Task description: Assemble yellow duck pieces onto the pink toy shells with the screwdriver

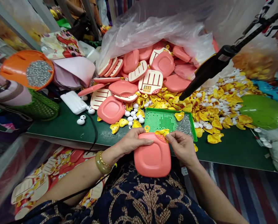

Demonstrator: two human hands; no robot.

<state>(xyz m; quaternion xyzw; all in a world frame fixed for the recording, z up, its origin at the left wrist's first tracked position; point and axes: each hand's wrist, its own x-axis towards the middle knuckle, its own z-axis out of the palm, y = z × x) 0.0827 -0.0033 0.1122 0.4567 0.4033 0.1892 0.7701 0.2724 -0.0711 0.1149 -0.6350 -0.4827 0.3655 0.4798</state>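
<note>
Two hands held a pink plastic shell (pixel 151 163) above the lap, at the near edge of the green table (pixel 237 151). The left hand (pixel 134 141) was clamped on its upper corner, thumb across the face; the right hand (pixel 183 147) pinched a yellow beak-like piece (pixel 161 132) at its top rim. Seating that piece seemed the step in hand; the next move probably called for aligning and pressing it. Beyond lay silver screws (pixel 185 125) in a green tray (pixel 153 119), then a hanging electric screwdriver (pixel 206 70).
</note>
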